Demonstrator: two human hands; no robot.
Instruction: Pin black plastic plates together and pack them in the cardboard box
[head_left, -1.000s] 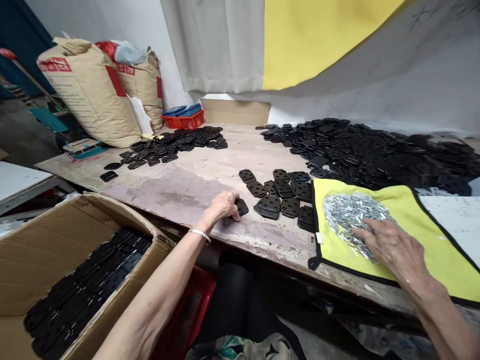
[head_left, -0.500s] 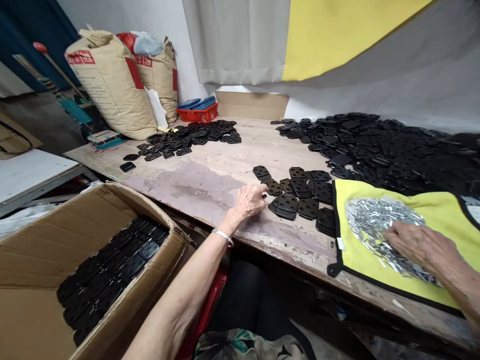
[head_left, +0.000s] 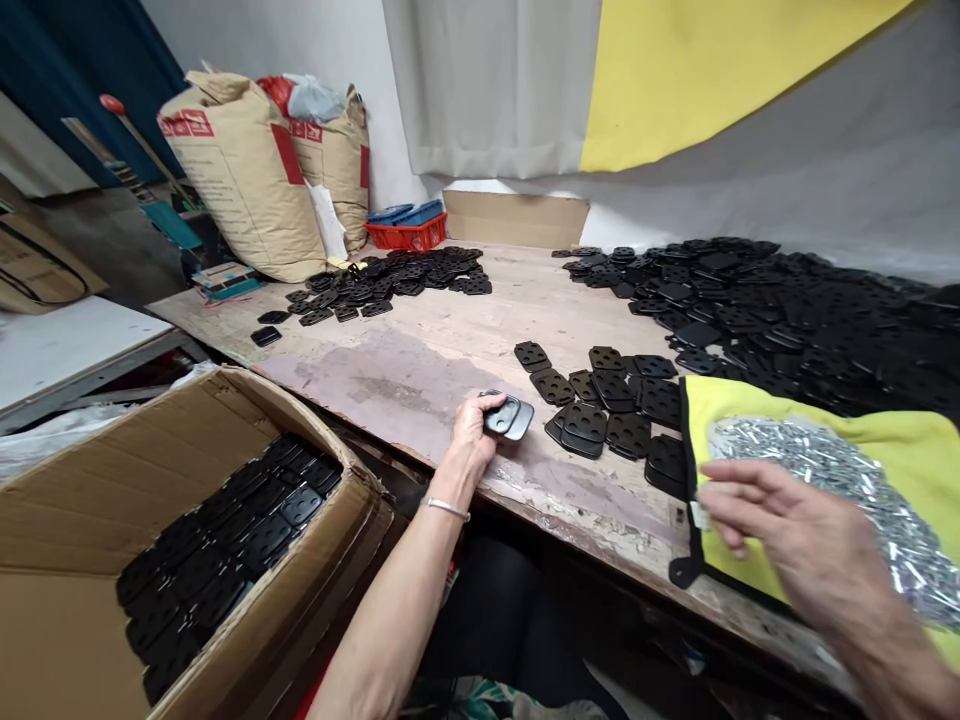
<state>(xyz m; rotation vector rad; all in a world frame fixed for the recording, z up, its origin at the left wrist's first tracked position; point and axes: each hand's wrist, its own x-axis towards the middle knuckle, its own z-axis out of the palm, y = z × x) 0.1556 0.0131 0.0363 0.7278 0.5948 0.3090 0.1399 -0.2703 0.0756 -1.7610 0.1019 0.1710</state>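
Observation:
My left hand [head_left: 472,425] grips a black plate [head_left: 517,420] with round holes, raised a little over the near part of the table; a second plate seems to lie against it. My right hand [head_left: 780,530] hovers over the left side of a yellow cloth [head_left: 705,395], its fingers bent together and slightly blurred. Whatever is between those fingertips, if anything, is too small to make out. On the cloth lies a heap of small silver metal pins [head_left: 825,460]. Between the hands, several loose black plates [head_left: 585,425] rest on the table, some overlapping.
At the right back is a large pile of black plates [head_left: 750,290]; a smaller pile [head_left: 397,280] lies at the left back. An open cardboard box [head_left: 360,490] holding stacked plates stands at the left. Paper sacks [head_left: 240,180] and a red basket [head_left: 409,235] are behind.
My left hand has lifted a black plate from the loose group and drawn it left and nearer. My right hand has come out of the pin heap and moved left.

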